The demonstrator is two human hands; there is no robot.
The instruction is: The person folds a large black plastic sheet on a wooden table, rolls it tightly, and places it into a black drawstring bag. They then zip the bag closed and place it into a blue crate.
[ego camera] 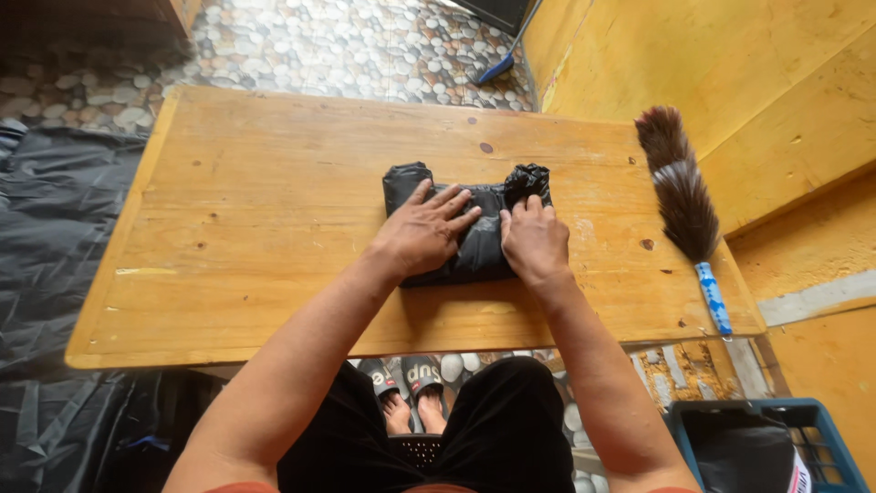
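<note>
My left hand (422,233) lies flat, fingers spread, on the folded black plastic bag (474,224) at the middle of the wooden table (246,219); my right hand (534,242) presses its right part, fingers bent toward the bunched corner at one o'clock. Neither hand clamps it. The film looks thin, light, soft and slippery, likely to spring open, so I judge flat palms on the folds hold best. A feather duster (683,196) lies at three o'clock

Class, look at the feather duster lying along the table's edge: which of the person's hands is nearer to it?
The right hand. It presses the black plastic bag closer to the feather duster, apart from it. The left hand lies flat on the bag, farther away.
</note>
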